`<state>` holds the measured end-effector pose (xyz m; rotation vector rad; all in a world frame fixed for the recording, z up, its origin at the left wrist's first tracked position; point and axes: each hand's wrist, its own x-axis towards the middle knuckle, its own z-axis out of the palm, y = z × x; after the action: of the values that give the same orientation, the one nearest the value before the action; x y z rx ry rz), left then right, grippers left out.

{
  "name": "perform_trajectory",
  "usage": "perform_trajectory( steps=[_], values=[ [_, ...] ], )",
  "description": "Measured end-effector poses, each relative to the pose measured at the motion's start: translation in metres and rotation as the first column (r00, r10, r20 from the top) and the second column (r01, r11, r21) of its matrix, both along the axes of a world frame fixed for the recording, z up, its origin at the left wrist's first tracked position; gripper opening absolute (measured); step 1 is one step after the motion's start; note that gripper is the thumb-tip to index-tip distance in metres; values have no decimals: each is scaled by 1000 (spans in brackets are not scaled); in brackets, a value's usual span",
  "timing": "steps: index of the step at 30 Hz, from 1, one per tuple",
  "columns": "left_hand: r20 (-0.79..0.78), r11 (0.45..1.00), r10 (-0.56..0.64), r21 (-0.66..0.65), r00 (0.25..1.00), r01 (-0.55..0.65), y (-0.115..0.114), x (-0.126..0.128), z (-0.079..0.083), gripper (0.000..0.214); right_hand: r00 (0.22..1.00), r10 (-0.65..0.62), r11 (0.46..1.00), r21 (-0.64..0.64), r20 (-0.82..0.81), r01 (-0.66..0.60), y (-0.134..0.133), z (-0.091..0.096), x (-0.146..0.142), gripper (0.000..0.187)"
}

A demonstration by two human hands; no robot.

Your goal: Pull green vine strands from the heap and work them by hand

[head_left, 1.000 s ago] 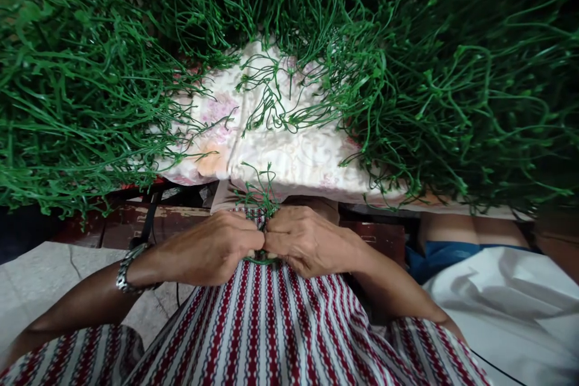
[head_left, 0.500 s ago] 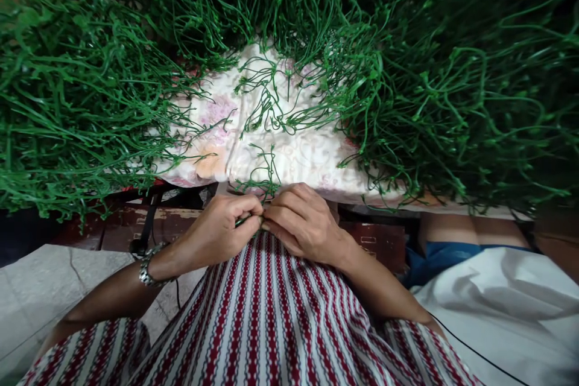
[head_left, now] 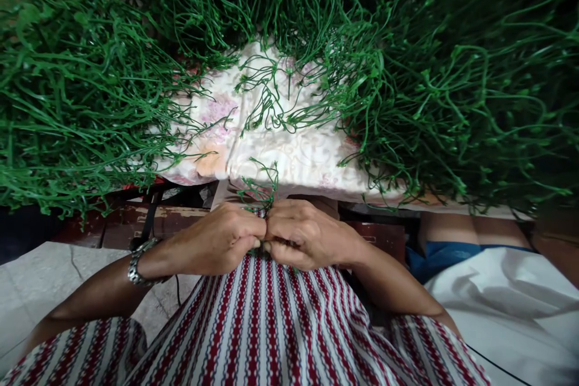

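Close in front of my striped top, my left hand [head_left: 226,238] and my right hand [head_left: 307,234] meet knuckle to knuckle, both closed with thumbs bent inward. Between them they grip a green artificial plant sprig [head_left: 275,184], whose thin branching tips stick up beyond my fingers toward the cloth. The part pinched inside my fingers is hidden. A small bit of green also shows just below my right hand. Ahead of the hands, a few loose green sprigs [head_left: 270,105] lie on the flowered cloth [head_left: 289,154].
Large heaps of green plastic stems cover the table at the left [head_left: 81,96], at the back and at the right [head_left: 443,108]. A dark red wooden piece [head_left: 375,241] is under the table edge. At the right are another person's leg [head_left: 473,230] and a white sheet [head_left: 515,301].
Both hands have come down slightly toward my body and turned, with knuckles now pressed together. The sprig's tips have dropped a little with them. The heaps have not moved.
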<state>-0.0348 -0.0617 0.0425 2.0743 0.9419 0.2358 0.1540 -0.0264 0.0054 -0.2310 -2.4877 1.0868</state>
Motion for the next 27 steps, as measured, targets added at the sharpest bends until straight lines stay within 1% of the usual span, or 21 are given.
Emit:
perform_trajectory(
  steps=[3,6,8,10,11,14,17,19,21,24,27],
  values=[
    [5,999,-51,-11,999,51,0,-1,3,25,998,50,995,-90,-35,-53,1,-1,-1,12],
    [1,995,-99,-12,995,99,2,-7,5,26,992,116,977,-174,-56,-124,2,2,2,13],
    [11,998,-63,-21,998,63,7,-14,9,28,984,162,954,-242,-72,-175,5,6,8,14],
    [49,999,43,-31,998,-41,13,-20,13,28,986,150,937,-308,-72,-165,10,11,15,13],
    [72,994,103,-36,992,-100,15,-21,15,26,992,109,933,-337,-69,-126,13,13,18,12],
    [109,965,262,-43,959,-259,19,-19,18,18,989,-83,907,-420,-119,26,18,14,22,8],
    [120,919,395,-68,911,-389,18,-10,12,13,944,-273,848,-511,-185,145,17,10,15,6],
    [153,886,464,-92,872,-455,17,-5,6,12,913,-371,814,-532,-170,232,14,5,8,5],
    [210,857,515,-118,831,-502,14,1,-2,11,892,-430,802,-512,-138,308,9,1,1,8],
    [304,811,581,-132,755,-570,10,10,-13,11,869,-483,799,-461,-106,387,2,-5,-7,16],
    [360,775,615,-117,701,-620,7,17,-18,11,832,-545,774,-444,-104,452,-3,-7,-10,19]
  ],
)
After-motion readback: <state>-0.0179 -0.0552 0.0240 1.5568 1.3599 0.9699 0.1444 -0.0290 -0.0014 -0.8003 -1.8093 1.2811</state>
